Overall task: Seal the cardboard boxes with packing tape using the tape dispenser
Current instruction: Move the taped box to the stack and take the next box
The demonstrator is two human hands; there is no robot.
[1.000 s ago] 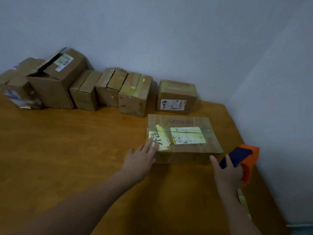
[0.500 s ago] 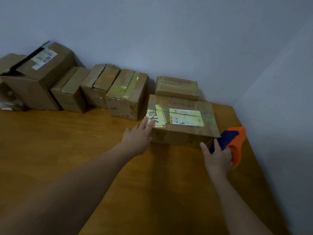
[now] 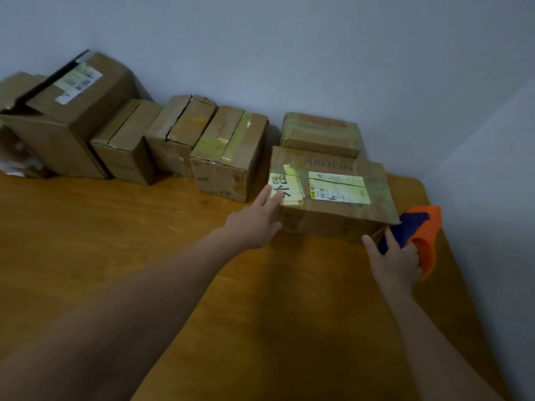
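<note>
A flat taped cardboard box (image 3: 333, 204) with a white label and yellow stickers lies on the wooden table (image 3: 144, 241) near its far right corner. My left hand (image 3: 254, 221) presses with straight fingers against the box's near left corner. My right hand (image 3: 393, 259) grips the orange and blue tape dispenser (image 3: 419, 235), and its index finger touches the box's near right corner. The dispenser sits just right of the box.
Several more cardboard boxes stand in a row along the back wall: a large open one (image 3: 66, 117) at the left, smaller taped ones (image 3: 228, 151) in the middle, and a low one (image 3: 321, 134) behind the pushed box. A wall closes the right side.
Both hands have pushed the flat box away from me, up against the low box at the back wall. The dispenser travelled along in my right hand.
</note>
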